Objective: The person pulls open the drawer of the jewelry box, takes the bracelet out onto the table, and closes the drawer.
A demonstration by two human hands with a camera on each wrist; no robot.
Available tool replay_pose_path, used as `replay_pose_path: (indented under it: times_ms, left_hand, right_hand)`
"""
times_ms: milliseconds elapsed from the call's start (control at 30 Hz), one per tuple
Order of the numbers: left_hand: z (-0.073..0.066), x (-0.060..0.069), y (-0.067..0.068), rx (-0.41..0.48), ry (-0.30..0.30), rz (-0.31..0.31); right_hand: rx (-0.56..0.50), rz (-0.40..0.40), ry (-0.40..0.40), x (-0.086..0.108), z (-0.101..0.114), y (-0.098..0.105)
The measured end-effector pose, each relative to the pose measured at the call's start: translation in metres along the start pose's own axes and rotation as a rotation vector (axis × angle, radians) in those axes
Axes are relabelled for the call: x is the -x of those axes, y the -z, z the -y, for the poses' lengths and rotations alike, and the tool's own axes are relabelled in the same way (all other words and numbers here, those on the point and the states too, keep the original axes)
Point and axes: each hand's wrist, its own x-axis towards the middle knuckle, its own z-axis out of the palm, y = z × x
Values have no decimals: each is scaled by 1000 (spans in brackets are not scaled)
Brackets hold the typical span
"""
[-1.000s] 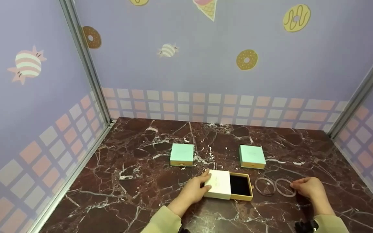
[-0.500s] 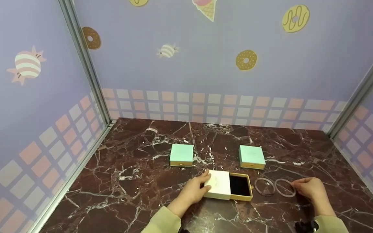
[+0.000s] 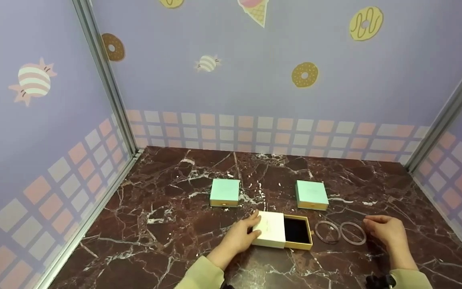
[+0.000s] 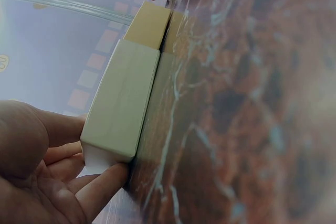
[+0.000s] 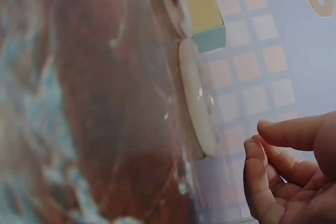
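Note:
Near the front of the table, a cream box sleeve (image 3: 270, 229) has its yellow drawer (image 3: 299, 246) slid part way out to the right, black lining showing. My left hand (image 3: 241, 233) grips the sleeve's left end, thumb on the near side; the left wrist view shows fingers around that end. Two pale bangles lie flat right of the drawer: a left bangle (image 3: 325, 222) and a right bangle (image 3: 358, 243), side by side. My right hand (image 3: 387, 233) is just right of the right bangle, apart from it, fingers loosely curled, thumb near the index finger, holding nothing.
Two mint-green boxes, a left one (image 3: 225, 189) and a right one (image 3: 311, 192), stand farther back with drawers closed. The dark marbled tabletop (image 3: 167, 249) is bounded by printed lilac panels (image 3: 247, 88) at the back and sides.
My right hand has let go of the right bangle and drawn slightly away to the right. The left hand and the cream box have stayed put.

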Motion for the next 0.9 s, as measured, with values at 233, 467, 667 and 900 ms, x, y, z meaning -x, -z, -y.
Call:
replay_pose_path:
  times_ms: [233,467,667,900]
  left_hand:
    - [-1,0,0,8,13,13]
    - [-2,1,1,7,24,14]
    - [-1,1,0,2,25,13]
    - [-1,0,0,-1,24,13]
  right_hand:
    - [-20,10,3,3,6,-3]
    - [-45,33,4,5,12,-8]
    - [-84,72,11,8,16,-13]
    - [-112,143,17,10,20,-18]
